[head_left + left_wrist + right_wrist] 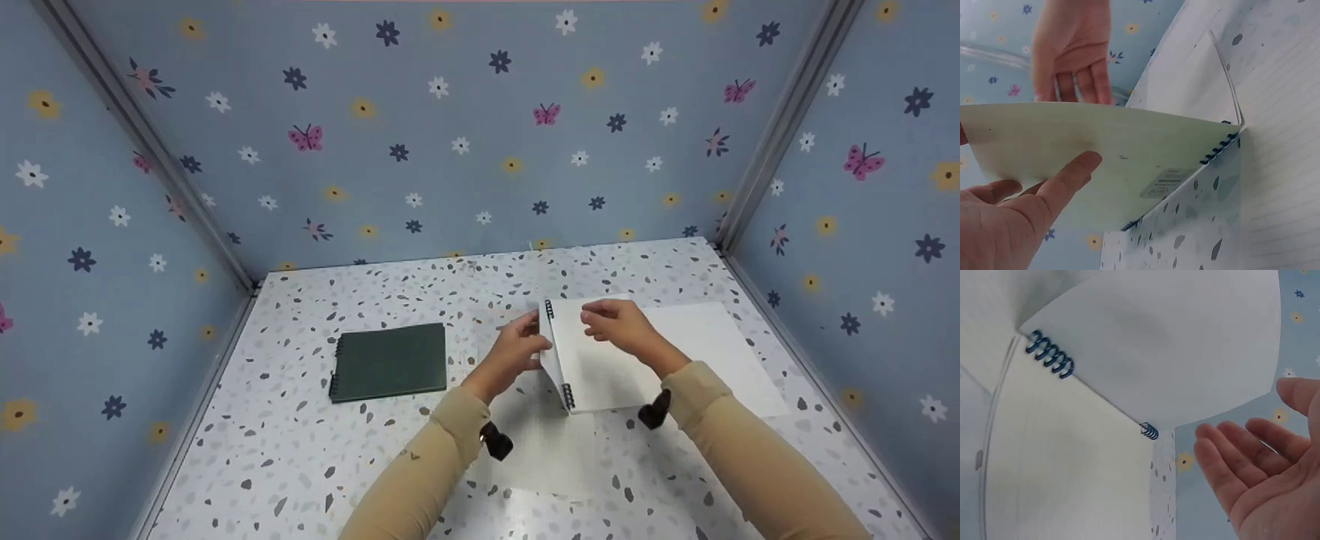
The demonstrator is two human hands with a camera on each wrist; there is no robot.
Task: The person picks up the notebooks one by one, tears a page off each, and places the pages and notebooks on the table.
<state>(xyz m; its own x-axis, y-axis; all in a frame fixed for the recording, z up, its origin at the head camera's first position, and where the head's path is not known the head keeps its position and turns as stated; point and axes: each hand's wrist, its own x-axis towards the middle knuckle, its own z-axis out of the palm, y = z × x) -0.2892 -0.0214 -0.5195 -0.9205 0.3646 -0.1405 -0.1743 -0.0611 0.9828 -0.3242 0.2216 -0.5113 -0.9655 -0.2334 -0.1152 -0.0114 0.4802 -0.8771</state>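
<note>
A spiral notebook lies opened, its blank white pages to the right of black ring coils. My left hand holds the raised cover at its left side. In the left wrist view, the thumb lies against the cover's pale outer face, which bears a small printed label near the coils. My right hand is over the white page in the head view, fingers loosely bent and nothing in them. The right wrist view shows its fingers just beside the lifted white sheet's edge.
A closed dark green spiral notebook lies left of my hands. White paper extends right of the opened notebook, and a pale ruled sheet lies in front of it. Patterned panels enclose the speckled table.
</note>
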